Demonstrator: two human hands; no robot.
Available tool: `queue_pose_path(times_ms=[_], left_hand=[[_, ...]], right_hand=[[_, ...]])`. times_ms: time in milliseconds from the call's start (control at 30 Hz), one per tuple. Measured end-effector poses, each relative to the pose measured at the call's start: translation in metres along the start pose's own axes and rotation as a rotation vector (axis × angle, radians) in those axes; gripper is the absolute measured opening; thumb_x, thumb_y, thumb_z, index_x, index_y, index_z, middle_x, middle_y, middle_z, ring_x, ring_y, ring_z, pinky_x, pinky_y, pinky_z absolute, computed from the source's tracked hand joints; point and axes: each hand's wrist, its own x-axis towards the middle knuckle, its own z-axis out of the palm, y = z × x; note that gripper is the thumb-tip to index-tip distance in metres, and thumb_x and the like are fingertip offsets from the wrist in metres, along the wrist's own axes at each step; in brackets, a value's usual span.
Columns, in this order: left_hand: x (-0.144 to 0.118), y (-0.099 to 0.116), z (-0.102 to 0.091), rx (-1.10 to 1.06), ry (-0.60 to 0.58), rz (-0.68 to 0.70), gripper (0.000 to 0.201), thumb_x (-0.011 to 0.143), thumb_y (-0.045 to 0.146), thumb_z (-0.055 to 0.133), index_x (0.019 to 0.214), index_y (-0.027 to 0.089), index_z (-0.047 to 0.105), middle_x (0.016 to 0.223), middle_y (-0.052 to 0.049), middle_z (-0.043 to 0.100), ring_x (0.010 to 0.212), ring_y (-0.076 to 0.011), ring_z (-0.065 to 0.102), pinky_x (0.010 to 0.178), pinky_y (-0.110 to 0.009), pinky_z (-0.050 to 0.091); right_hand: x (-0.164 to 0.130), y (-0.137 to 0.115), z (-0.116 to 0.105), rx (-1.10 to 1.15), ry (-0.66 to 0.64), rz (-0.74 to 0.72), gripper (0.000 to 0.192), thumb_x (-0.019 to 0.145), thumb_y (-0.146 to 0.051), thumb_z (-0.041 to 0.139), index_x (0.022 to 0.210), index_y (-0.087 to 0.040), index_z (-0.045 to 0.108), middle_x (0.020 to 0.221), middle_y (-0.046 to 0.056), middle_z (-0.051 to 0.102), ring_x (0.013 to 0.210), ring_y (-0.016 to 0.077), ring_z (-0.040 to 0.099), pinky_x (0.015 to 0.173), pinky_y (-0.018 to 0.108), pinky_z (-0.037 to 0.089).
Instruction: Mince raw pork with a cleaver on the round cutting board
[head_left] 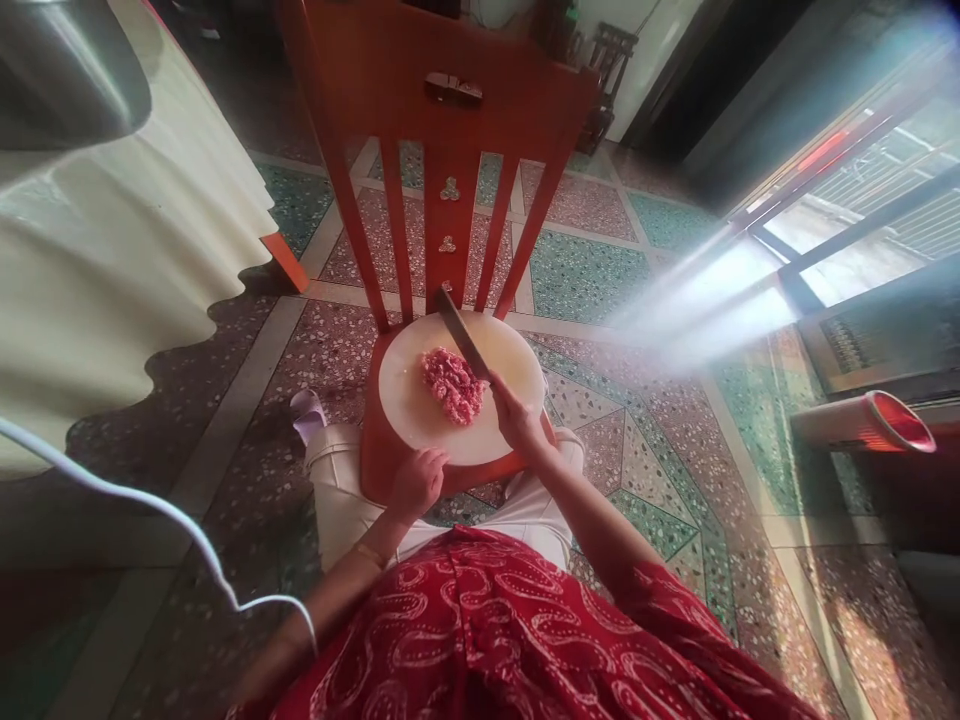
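Round board [403, 385] carries soft-looking mince [454, 388]; right hand [520, 420] grips rigid-looking knife [463, 335] by its handle; left hand [420, 484] curls, hold unclear.

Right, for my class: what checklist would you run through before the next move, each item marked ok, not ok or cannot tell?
1. Knife held: ok, right hand closed around its handle end.
2. Left hand away from the knife: ok, by the near edge of the board.
3. Minced meat on the board: ok, heaped near the middle, inside the rim.
4. Board on the chair seat: ok.
5. Left hand steadying the board: cannot tell whether it touches.
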Motion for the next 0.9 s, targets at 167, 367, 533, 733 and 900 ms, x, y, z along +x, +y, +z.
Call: queue_pose_path(times_ms=[167,367,533,733,900], left_hand=[[-0.0001,-0.0006,0.0001,-0.001,0.004,0.043,0.032,0.084,0.010,0.039,0.106,0.018,0.059,0.107,-0.007,0.062,0.104,-0.0192,0.054,0.093,-0.037,0.048],[0.0015,0.0027,-0.0028,-0.016,-0.007,-0.009,0.031,0.084,0.011,0.039,0.105,0.019,0.060,0.106,-0.007,0.062,0.103,-0.0190,0.055,0.093,-0.038,0.047],[0.0007,0.0010,-0.0008,-0.015,-0.004,0.025,0.033,0.083,0.009,0.039,0.107,0.019,0.060,0.107,-0.007,0.062,0.104,-0.0184,0.054,0.093,-0.037,0.047],[0.0019,0.0014,-0.0018,-0.014,-0.005,0.001,0.029,0.084,0.012,0.041,0.104,0.018,0.061,0.103,-0.007,0.063,0.102,-0.0190,0.055,0.092,-0.037,0.048],[0.0021,0.0018,-0.0024,0.012,-0.004,0.036,0.033,0.083,0.008,0.039,0.106,0.018,0.060,0.107,-0.006,0.063,0.104,-0.0187,0.054,0.094,-0.037,0.047]], right_hand=[[0.0022,0.0017,-0.0034,0.013,-0.088,0.019,0.042,0.094,-0.029,0.037,0.136,-0.030,0.043,0.106,0.003,0.069,0.092,0.0214,0.066,0.079,0.028,0.050],[-0.0004,-0.0004,-0.0061,0.029,-0.056,0.025,0.044,0.094,-0.029,0.036,0.138,-0.028,0.040,0.115,0.004,0.065,0.102,0.0207,0.062,0.085,0.029,0.048],[0.0024,0.0034,-0.0054,0.046,-0.024,0.006,0.042,0.095,-0.032,0.035,0.137,-0.029,0.043,0.111,0.004,0.067,0.100,0.0198,0.063,0.082,0.026,0.049],[-0.0004,0.0071,0.0007,-0.048,-0.103,-0.018,0.042,0.094,-0.030,0.038,0.136,-0.028,0.044,0.102,0.003,0.070,0.085,0.0181,0.068,0.076,0.026,0.051],[-0.0034,0.0040,-0.0032,-0.047,0.023,-0.038,0.044,0.096,-0.035,0.031,0.140,-0.029,0.038,0.105,0.004,0.069,0.090,0.0189,0.066,0.075,0.026,0.050]])
